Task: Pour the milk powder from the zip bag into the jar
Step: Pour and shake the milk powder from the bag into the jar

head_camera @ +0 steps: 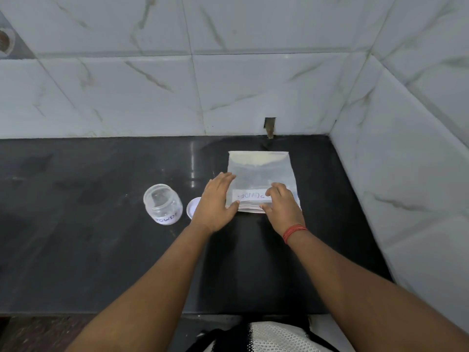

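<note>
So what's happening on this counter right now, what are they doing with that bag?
A person is working at a dark counter with both hands on a clear zip bag that lies flat. The left hand rests on the bag's left edge with fingers fairly straight, while the right hand has its fingers curled at the near end by the label. Pale powder sits at the bag's far end. An open, empty jar stands to the left, its lid beside it. Nothing has been poured yet.

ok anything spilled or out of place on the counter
No spill shows. The bag lies flat with its label upside down to the camera, both hands at its near edge. The jar stands open, its lid beside it.
</note>
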`<control>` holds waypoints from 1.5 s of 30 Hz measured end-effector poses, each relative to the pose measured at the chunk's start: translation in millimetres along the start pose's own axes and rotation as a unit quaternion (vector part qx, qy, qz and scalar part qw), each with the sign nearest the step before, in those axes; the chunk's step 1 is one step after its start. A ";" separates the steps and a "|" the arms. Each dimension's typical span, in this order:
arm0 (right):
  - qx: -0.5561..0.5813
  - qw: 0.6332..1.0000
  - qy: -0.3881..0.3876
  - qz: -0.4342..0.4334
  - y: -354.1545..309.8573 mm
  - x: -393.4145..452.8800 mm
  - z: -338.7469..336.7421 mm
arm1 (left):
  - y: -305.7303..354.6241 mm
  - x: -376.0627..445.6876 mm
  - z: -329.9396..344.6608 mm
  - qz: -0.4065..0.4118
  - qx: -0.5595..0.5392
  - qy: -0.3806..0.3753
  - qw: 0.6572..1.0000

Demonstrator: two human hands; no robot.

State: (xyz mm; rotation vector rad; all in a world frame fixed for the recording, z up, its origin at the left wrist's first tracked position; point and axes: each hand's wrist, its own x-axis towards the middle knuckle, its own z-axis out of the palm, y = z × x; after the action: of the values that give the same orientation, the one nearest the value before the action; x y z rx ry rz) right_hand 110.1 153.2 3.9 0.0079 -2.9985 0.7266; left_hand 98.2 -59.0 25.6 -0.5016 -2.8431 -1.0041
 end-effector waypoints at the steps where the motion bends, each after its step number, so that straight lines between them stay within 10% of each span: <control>1: -0.005 1.000 -0.004 -0.004 8.0 -1.1 -2.6 | 1.7 1.0 9.9 -0.005 0.010 -0.015 1.000; 10: -0.096 0.995 -0.025 -0.033 39.0 -2.7 -4.9 | 9.3 10.4 57.4 -0.113 0.128 -0.096 0.981; 24: -0.104 0.991 0.057 0.056 30.0 20.5 -17.5 | 29.4 33.3 43.4 -0.186 0.037 0.074 0.979; 36: 0.225 0.951 0.185 0.101 -7.0 73.3 -117.2 | 81.3 82.7 -40.0 -0.099 -0.010 0.201 0.975; 45: 0.285 0.939 0.176 0.080 -20.9 54.8 -140.3 | 91.9 81.0 -70.0 -0.107 -0.003 0.084 0.991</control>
State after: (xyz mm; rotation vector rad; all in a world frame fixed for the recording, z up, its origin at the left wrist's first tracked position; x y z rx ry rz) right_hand 63.2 199.3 141.0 -0.3084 -2.3781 1.4158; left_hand 50.4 -13.2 150.1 -0.1060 -2.7851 -1.0322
